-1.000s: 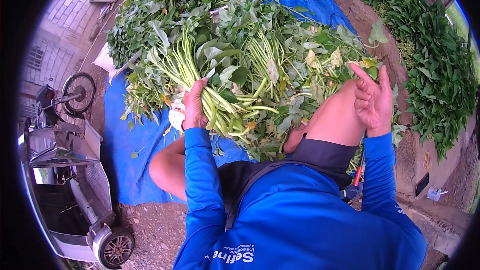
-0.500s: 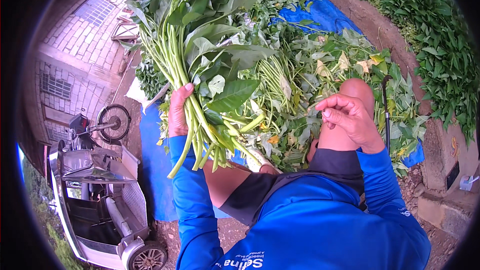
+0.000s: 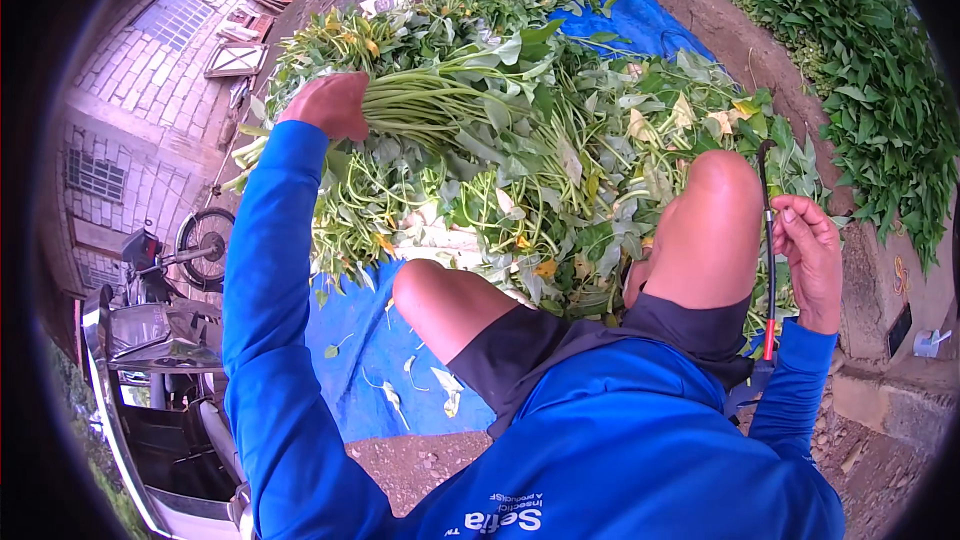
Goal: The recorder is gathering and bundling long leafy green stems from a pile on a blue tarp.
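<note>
Grasps long, green-stemmed leafy bunch in clenched fingers of left hand over broad green leaf heap on blue plastic sheet, holds right hand half-curled beside slender black, red-handled rod, cannot tell whether gripping it, apparently at bunch-positioning step, calling for controlled release.
</note>
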Tool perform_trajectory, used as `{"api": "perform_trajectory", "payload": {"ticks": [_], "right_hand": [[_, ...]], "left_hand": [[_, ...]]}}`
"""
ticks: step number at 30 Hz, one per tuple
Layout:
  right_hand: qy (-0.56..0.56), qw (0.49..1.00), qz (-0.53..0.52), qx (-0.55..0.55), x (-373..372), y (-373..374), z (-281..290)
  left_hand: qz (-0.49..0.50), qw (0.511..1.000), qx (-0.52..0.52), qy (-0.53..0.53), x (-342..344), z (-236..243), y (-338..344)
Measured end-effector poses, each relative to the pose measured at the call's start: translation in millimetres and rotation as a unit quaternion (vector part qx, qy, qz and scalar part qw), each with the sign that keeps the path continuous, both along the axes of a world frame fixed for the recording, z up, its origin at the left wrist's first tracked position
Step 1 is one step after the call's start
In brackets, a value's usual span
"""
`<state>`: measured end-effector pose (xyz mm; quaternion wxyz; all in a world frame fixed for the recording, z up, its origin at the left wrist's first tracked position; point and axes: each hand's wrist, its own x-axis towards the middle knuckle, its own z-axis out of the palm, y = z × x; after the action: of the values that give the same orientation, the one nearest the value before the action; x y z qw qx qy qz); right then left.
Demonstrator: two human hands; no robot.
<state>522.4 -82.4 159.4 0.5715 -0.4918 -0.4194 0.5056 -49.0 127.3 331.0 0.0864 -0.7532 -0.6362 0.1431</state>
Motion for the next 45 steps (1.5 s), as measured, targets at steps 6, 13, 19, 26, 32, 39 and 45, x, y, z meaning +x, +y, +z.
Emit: {"api": "perform_trajectory", "payload": {"ticks": [6,13,19,26,32,39,45], "right_hand": [[0.003,0.999,-0.040,-0.035,17,-1,-17],[-0.045,0.998,0.031,0.016,-9,53,14],[0.078,0.951,0.078,0.288,-100,114,140],[-0.350,0.876,0.129,0.307,-193,116,72],[-0.397,0.851,0.193,0.286,-216,51,-46],[-0.438,0.804,0.247,0.317,-217,52,-45],[-0.523,0.742,0.293,0.300,-213,42,-35]], "left_hand": [[0.041,0.997,-0.044,0.054,0,-32,15],[-0.084,0.995,0.050,-0.035,100,-4,21],[-0.335,0.906,0.203,-0.159,178,-49,6],[-0.361,0.886,0.250,-0.150,185,-134,-93],[-0.198,0.951,0.161,-0.172,154,-234,-196],[-0.098,0.957,0.196,-0.189,165,-251,-226],[-0.035,0.965,0.095,-0.240,170,-218,-253]]}}
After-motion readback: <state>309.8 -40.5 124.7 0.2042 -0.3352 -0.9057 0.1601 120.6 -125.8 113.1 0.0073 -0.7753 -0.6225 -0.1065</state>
